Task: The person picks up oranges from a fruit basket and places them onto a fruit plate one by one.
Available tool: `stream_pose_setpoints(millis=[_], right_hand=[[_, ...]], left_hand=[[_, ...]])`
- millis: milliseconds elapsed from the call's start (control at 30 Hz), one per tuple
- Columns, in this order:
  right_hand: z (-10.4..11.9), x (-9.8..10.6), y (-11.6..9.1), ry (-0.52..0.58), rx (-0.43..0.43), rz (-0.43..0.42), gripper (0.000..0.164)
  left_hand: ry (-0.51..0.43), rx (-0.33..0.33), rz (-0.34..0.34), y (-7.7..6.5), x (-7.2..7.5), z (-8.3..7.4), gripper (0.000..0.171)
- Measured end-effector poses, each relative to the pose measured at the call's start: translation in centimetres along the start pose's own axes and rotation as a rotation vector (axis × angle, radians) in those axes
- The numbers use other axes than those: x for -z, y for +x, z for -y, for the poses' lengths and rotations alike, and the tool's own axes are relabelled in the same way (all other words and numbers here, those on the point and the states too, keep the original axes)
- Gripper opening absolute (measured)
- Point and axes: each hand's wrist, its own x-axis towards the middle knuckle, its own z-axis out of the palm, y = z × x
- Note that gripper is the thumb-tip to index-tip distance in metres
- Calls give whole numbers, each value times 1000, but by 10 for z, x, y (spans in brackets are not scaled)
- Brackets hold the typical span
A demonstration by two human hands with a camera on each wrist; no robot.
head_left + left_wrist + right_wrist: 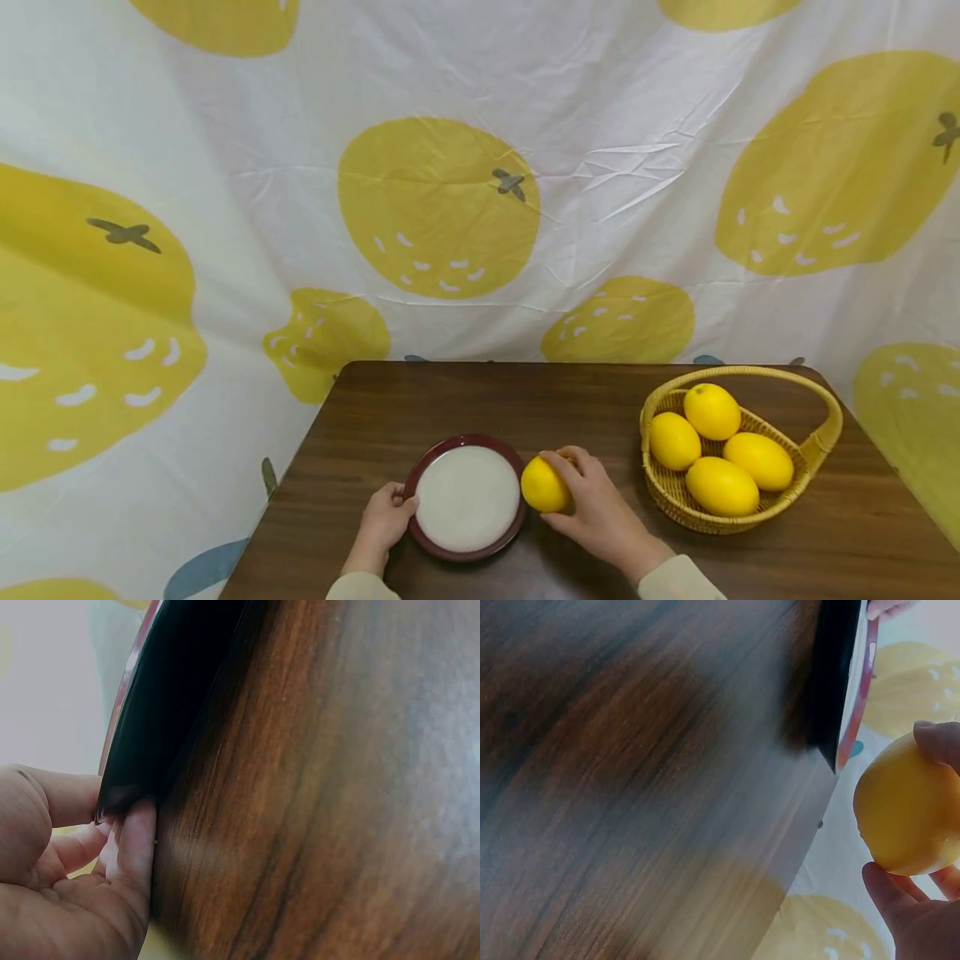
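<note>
A round white plate [468, 500] with a dark red rim sits on the brown wooden table. At its left edge my left hand [387, 520] pinches the rim, thumb on top and fingers beneath, as the left wrist view shows of the plate's dark underside [176, 697]. My right hand [592, 508] grips a yellow lemon [545, 485] just right of the plate. In the right wrist view the lemon [907, 810] is held between thumb and fingertips, raised off the tabletop. The palm hides part of the lemon's right side.
A wicker basket [701, 523] with a tall arched handle stands on the right of the table [540, 392], with several lemons [722, 487] inside. Behind the table hangs a white cloth [600, 100] printed with large yellow fruit.
</note>
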Motion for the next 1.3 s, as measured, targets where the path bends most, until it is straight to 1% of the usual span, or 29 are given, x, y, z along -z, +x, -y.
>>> stream_pose_setpoints(millis=[200,367,567,700,900,1133,1300], right_hand=[[1,-4,1,-9,27,8,74],[2,-4,2,-18,47,9,74],[3,-4,3,-9,27,50,73],[4,-6,4,2,22,58,73],[5,-10,7,21,22,70,72],[9,-14,9,29,20,92,71],[10,-17,11,13,30,99,71]], left_hand=[[-8,11,3,0,0,-1,24],[-2,2,2,0,0,-3,24],[-1,7,0,0,0,-3,24],[-3,-1,1,0,-1,-2,25],[-11,3,-8,2,-1,3,22],[-10,17,-9,2,-1,3,24],[-12,9,-9,2,-1,2,25]])
